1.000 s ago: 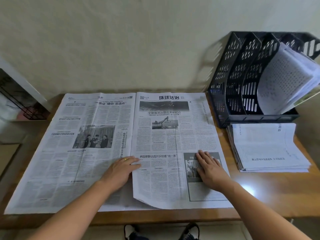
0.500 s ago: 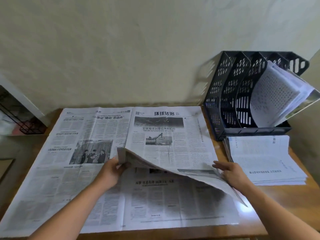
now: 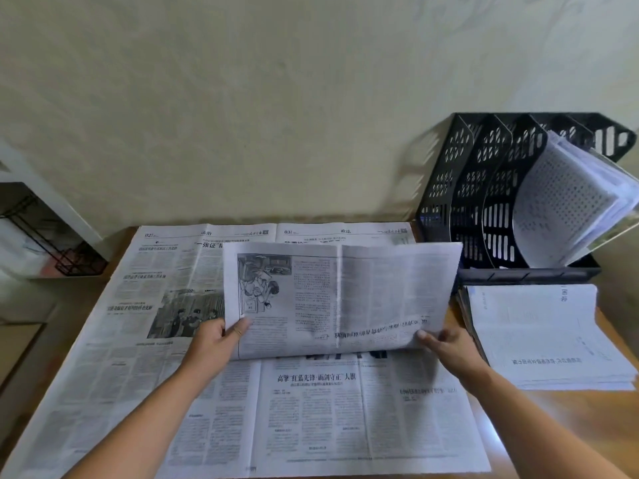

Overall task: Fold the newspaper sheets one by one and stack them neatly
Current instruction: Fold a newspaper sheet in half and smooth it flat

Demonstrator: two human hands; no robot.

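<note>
Open newspaper sheets (image 3: 145,340) lie spread across the wooden table. On top of them, at the centre, a sheet folded in half (image 3: 345,299) has its near part turned up and away from me, showing a cartoon picture. My left hand (image 3: 216,340) pinches its lower left corner. Its lower right corner is gripped by my right hand (image 3: 446,344). A stack of folded sheets (image 3: 553,340) rests on the table at the right.
A black slotted file rack (image 3: 484,209) with papers in its right slot stands at the back right against the wall. At the left edge is a white shelf with a black wire basket (image 3: 58,250). Bare wood (image 3: 570,426) shows at the near right.
Both hands went from pressing the folded sheet flat to gripping its near corners, and they have lifted that edge up and over toward the wall. The camera tilted upward.
</note>
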